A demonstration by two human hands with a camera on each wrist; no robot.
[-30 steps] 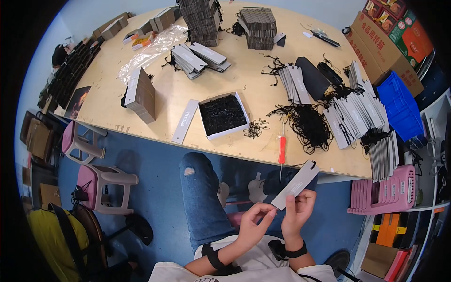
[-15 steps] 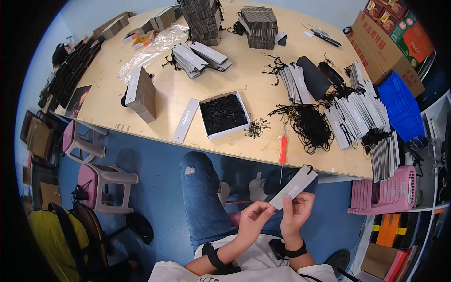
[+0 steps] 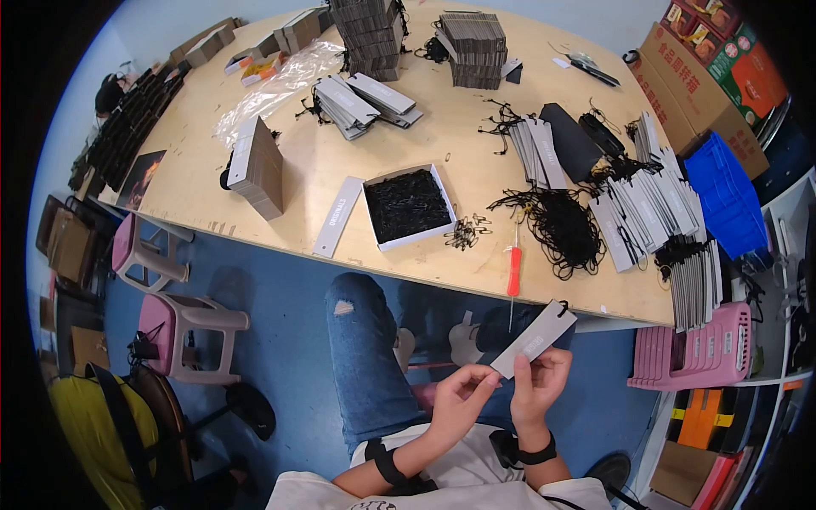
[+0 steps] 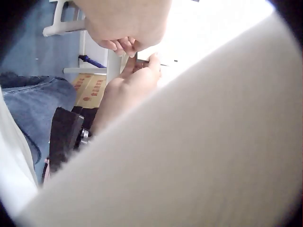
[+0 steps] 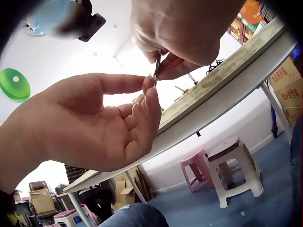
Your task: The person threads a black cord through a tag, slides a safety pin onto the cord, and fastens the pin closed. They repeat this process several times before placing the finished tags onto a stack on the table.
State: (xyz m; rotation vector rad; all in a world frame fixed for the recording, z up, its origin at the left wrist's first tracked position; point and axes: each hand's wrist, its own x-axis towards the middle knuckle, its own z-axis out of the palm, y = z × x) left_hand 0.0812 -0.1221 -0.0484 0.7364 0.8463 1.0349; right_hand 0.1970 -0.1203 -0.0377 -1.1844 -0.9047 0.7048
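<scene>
A grey hang tag (image 3: 537,338) with white lettering and a black cord at its far end is held over the lap, just off the table's front edge. My right hand (image 3: 541,389) grips it by the lower part, thumb laid across its face. At the tag's near end, the thumb and fingertips of my left hand (image 3: 461,398) pinch its corner. The right wrist view shows the left hand (image 5: 94,125) meeting the tag's thin edge (image 5: 158,64) below the right hand (image 5: 182,28). A sleeve hides much of the left wrist view.
On the table (image 3: 314,153) lie a white box (image 3: 408,208) of black pins, loose pins (image 3: 469,231), a red-handled tool (image 3: 514,272), a single tag (image 3: 338,217), tangled black cords (image 3: 563,234) and piled corded tags (image 3: 637,208). Tag stacks (image 3: 472,51) stand farther back. A blue bin (image 3: 725,191) is at right.
The tag's far end has dropped slightly, and its black cord, which stretched out to the left, now sits close at the tag's end. Both hands keep their hold almost in place.
</scene>
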